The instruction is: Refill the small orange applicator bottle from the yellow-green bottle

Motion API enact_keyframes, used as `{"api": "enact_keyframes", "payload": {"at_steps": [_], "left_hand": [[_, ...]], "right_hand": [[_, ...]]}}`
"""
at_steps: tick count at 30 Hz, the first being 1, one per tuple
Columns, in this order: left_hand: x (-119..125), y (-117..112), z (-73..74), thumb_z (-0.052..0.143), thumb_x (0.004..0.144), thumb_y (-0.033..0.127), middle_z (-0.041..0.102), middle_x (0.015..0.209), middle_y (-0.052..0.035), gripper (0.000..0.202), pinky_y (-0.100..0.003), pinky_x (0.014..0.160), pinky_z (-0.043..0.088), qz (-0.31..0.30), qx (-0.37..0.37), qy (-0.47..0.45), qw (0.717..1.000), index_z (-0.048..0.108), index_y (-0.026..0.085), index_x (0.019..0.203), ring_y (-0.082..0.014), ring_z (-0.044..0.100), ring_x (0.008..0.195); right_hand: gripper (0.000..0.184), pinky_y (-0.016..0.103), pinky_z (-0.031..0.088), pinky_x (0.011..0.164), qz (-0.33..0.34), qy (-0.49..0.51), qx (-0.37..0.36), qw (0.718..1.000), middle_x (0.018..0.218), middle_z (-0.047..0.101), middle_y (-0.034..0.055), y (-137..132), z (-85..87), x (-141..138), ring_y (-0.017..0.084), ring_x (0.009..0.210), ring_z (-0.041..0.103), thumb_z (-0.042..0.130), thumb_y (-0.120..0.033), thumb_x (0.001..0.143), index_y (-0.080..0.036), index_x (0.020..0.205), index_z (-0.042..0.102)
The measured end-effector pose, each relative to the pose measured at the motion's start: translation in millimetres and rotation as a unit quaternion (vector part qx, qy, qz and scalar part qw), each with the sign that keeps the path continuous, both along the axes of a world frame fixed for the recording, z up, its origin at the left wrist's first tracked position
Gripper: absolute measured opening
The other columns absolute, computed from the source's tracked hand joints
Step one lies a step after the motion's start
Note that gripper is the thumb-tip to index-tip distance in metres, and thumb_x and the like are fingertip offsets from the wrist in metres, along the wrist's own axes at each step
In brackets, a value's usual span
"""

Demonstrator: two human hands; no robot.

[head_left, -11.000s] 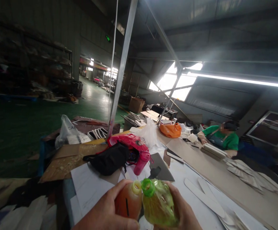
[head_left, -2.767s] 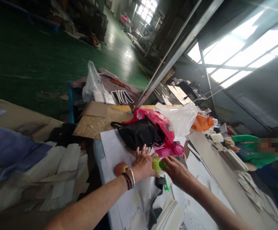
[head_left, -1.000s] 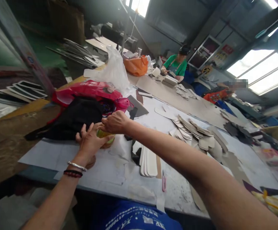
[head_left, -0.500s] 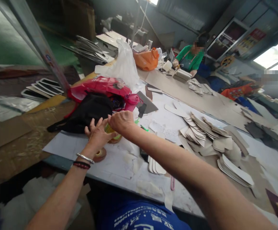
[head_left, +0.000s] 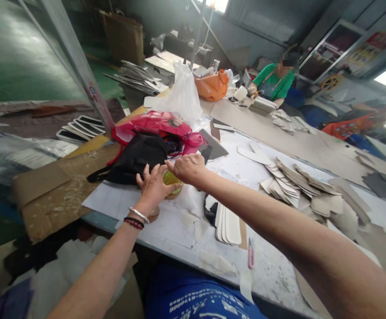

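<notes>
A yellow-green squeeze bottle (head_left: 172, 179) stands on the white table (head_left: 272, 274), mostly hidden between my hands. My left hand (head_left: 153, 188), wearing bracelets at the wrist, cups its left side with fingers raised and apart. My right hand (head_left: 188, 167) is closed over the bottle's top. An orange-brown bottle (head_left: 153, 214) peeks out under my left wrist. A black bag (head_left: 133, 157) lies just beyond my hands.
A red plastic bag (head_left: 149, 123), a pink bottle (head_left: 194, 141) and a white bag (head_left: 181, 95) sit behind the black bag. Stacks of insole-shaped pieces (head_left: 292, 181) lie to the right. White strips (head_left: 228, 225) and a small pink cutter (head_left: 250, 252) lie near me. A person in green (head_left: 274, 82) works at the far end.
The view has swung from the hall down to the table. The bottles I held up earlier now stand on the table; my hands stay on the green one, barely moving over the last second.
</notes>
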State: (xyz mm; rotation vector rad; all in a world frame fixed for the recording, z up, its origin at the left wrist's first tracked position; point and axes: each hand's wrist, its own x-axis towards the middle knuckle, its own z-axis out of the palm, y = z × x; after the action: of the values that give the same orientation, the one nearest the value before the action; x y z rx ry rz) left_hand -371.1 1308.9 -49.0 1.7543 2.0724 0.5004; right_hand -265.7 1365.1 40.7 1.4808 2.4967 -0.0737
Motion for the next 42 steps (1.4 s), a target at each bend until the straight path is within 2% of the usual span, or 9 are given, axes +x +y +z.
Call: {"api": "enact_keyframes", "payload": {"at_steps": [4,7,14,18,21,25,32,36,42], "left_hand": [[-2,-2,-4.4,0.069,0.074,0.052,0.052,0.130,-0.0109,0.053,-0.066,0.108,0.017,0.021,-0.026,-0.025,0.999,0.050,0.020,0.111,-0.0375,0.019,0.137],[-8,-3,-8.4,0.068,0.069,0.060,0.044,0.139,-0.0129,0.066,-0.064,0.109,0.014,0.034,-0.059,-0.052,0.996,0.051,0.019,0.117,-0.0379,0.016,0.138],[-22,0,3.7,0.059,0.058,0.071,0.035,0.145,-0.0161,0.103,-0.054,0.111,0.021,0.073,-0.056,-0.161,0.983,0.032,0.020,0.144,-0.0345,0.022,0.139],[-43,-29,-1.4,0.055,0.058,0.073,0.039,0.142,-0.0156,0.105,-0.041,0.109,0.032,0.164,0.021,-0.174,0.971,0.029,0.016,0.142,-0.0288,0.039,0.130],[-53,-71,-23.0,0.057,0.052,0.070,0.045,0.134,-0.0228,0.109,-0.048,0.106,0.036,0.261,0.023,-0.163,0.951,0.032,0.007,0.137,-0.0353,0.044,0.124],[-32,-118,-68.5,0.059,0.042,0.067,0.049,0.126,-0.0310,0.114,-0.052,0.104,0.038,0.315,-0.015,-0.177,0.932,0.039,-0.007,0.127,-0.0408,0.047,0.119],[1,-123,-126.2,0.063,0.053,0.053,0.056,0.120,-0.0252,0.090,-0.049,0.106,0.035,0.309,0.037,-0.120,0.943,0.050,-0.006,0.120,-0.0367,0.048,0.115],[0,-113,-134.6,0.081,0.058,0.039,0.056,0.116,-0.0193,0.082,-0.048,0.102,0.039,0.306,0.057,-0.057,0.948,0.051,0.002,0.124,-0.0344,0.048,0.110],[10,-105,-129.6,0.086,0.061,0.035,0.057,0.105,-0.0132,0.066,-0.054,0.086,0.044,0.319,0.050,0.008,0.946,0.060,0.014,0.117,-0.0375,0.051,0.098]], "right_hand": [[0.065,0.039,0.052,0.081,-0.108,0.013,0.007,0.994,0.096,0.068,0.0131,14,6.2,34,0.023,0.096,0.065,0.021,-0.058,0.100,-0.012,0.099,0.068],[0.057,0.041,0.053,0.083,-0.161,0.003,-0.002,0.987,0.098,0.067,0.0110,18,-2.7,73,0.022,0.095,0.065,0.026,-0.052,0.102,-0.012,0.100,0.066],[0.025,0.039,0.054,0.082,-0.166,-0.026,-0.049,0.985,0.100,0.063,0.0078,16,-78.9,155,0.020,0.092,0.062,0.050,-0.033,0.098,-0.012,0.108,0.060],[0.022,0.041,0.052,0.087,-0.138,0.010,-0.057,0.989,0.112,0.059,0.0093,21,-119.7,173,0.023,0.105,0.058,0.055,-0.028,0.095,-0.012,0.110,0.059],[0.024,0.041,0.051,0.089,-0.135,0.031,-0.065,0.988,0.115,0.057,0.0102,29,-144.4,178,0.024,0.111,0.054,0.059,-0.028,0.093,-0.011,0.110,0.058],[0.020,0.040,0.051,0.089,-0.140,0.040,-0.112,0.983,0.111,0.058,0.0092,40,-173.8,186,0.023,0.106,0.055,0.060,-0.027,0.092,-0.012,0.104,0.060],[0.016,0.042,0.046,0.089,-0.220,0.104,-0.170,0.955,0.089,0.059,0.0057,49,-184.4,220,0.021,0.091,0.057,0.056,-0.027,0.092,-0.012,0.087,0.060],[0.018,0.039,0.047,0.083,-0.340,0.242,-0.207,0.885,0.082,0.062,0.0078,37,-168.9,253,0.022,0.086,0.058,0.053,-0.028,0.086,-0.013,0.081,0.062],[0.055,0.021,0.050,0.058,-0.515,0.498,-0.275,0.641,0.084,0.067,0.0022,-1,-144.9,296,0.014,0.072,0.060,0.081,-0.050,0.040,-0.019,0.083,0.066]]}}
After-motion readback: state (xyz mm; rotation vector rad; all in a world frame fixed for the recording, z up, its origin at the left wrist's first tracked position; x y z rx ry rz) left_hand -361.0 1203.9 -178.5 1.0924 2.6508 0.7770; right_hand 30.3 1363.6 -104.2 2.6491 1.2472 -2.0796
